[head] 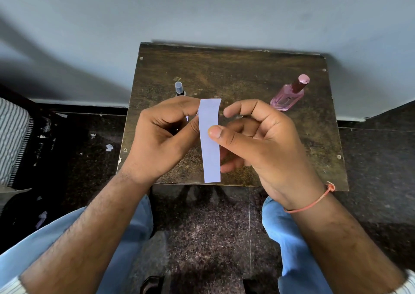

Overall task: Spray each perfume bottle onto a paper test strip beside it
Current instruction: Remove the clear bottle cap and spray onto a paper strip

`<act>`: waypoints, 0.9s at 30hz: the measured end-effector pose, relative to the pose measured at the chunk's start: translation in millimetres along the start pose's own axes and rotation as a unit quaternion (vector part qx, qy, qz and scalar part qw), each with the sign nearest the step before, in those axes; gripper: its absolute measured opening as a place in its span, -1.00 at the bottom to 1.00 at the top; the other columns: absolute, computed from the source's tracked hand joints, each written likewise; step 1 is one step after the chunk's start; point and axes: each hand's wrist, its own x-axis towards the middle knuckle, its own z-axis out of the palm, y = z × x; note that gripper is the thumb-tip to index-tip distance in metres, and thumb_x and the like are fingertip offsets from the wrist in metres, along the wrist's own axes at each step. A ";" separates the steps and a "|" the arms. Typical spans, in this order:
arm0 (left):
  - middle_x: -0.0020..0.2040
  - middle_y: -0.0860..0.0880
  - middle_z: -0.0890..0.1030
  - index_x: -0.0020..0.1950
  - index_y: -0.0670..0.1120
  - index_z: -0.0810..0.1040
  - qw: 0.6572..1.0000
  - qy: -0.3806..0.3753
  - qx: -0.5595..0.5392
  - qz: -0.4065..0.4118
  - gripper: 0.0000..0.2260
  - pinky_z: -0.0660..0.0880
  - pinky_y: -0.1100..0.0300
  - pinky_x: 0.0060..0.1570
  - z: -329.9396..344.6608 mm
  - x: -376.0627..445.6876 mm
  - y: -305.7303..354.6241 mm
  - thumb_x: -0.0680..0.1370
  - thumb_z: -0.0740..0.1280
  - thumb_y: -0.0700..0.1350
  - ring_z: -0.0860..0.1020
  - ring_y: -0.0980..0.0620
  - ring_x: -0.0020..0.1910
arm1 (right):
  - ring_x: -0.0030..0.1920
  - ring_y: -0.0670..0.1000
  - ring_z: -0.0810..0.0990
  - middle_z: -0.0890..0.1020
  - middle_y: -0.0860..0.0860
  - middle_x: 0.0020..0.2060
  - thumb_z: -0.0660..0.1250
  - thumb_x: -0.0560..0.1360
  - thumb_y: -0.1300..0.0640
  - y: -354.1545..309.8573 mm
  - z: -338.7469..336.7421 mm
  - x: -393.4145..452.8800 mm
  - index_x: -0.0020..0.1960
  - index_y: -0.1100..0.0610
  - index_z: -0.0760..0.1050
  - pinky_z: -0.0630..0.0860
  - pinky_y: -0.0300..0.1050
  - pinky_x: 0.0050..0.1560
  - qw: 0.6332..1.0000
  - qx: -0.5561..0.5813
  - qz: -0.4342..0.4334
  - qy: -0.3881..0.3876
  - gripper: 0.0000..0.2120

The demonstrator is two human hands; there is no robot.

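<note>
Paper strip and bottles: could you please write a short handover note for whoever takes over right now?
Left hand and right hand both pinch the paper strip, held upright above the table.
Pink bottle stands far right, capped; the clear-capped bottle stands far left, partly hidden by the left hand.
No strip lies beside either bottle.
Left: place strips, uncap, spray each.

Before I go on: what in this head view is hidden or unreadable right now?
- Dark bottle with clear cap: body hidden behind left hand.
- Pink glass perfume bottle: label lettering too small to read.
- White paper test strip: rear face unseen; wetness cannot be told.
- Right hand: lower fingers partly behind the strip.
- Any other strips on the wooden table: hands cover that area.
</note>
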 end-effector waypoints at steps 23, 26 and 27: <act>0.13 0.10 0.72 0.23 -0.08 0.70 0.991 0.038 0.115 0.048 -0.83 0.58 0.27 0.17 -7.3 1.9 9.3 0.65 0.44 -0.24 0.71 0.22 0.15 | -0.36 -0.04 0.64 0.72 0.04 -0.35 0.50 0.37 0.01 -11.3 26.3 0.1 -0.24 0.07 0.72 0.55 -0.15 -0.38 0.989 0.088 0.116 -0.019 -0.87; 0.12 0.12 0.72 0.22 -0.09 0.70 0.989 0.050 0.129 0.057 -0.83 0.58 0.31 0.13 -5.2 0.2 12.1 0.65 0.45 -0.25 0.71 0.25 0.12 | -0.39 -0.06 0.65 0.69 0.04 -0.38 0.50 0.37 0.06 -12.0 26.3 -1.7 -0.25 0.09 0.72 0.61 -0.17 -0.43 0.984 0.124 0.123 -0.023 -0.89; 0.12 0.11 0.72 0.22 -0.09 0.70 0.987 0.055 0.135 0.062 -0.83 0.58 0.31 0.13 -4.5 -0.1 13.0 0.65 0.45 -0.26 0.71 0.25 0.12 | -0.39 -0.06 0.65 0.69 0.05 -0.38 0.51 0.37 0.07 -11.7 25.9 -1.9 -0.25 0.10 0.71 0.62 -0.17 -0.43 0.983 0.131 0.124 -0.026 -0.90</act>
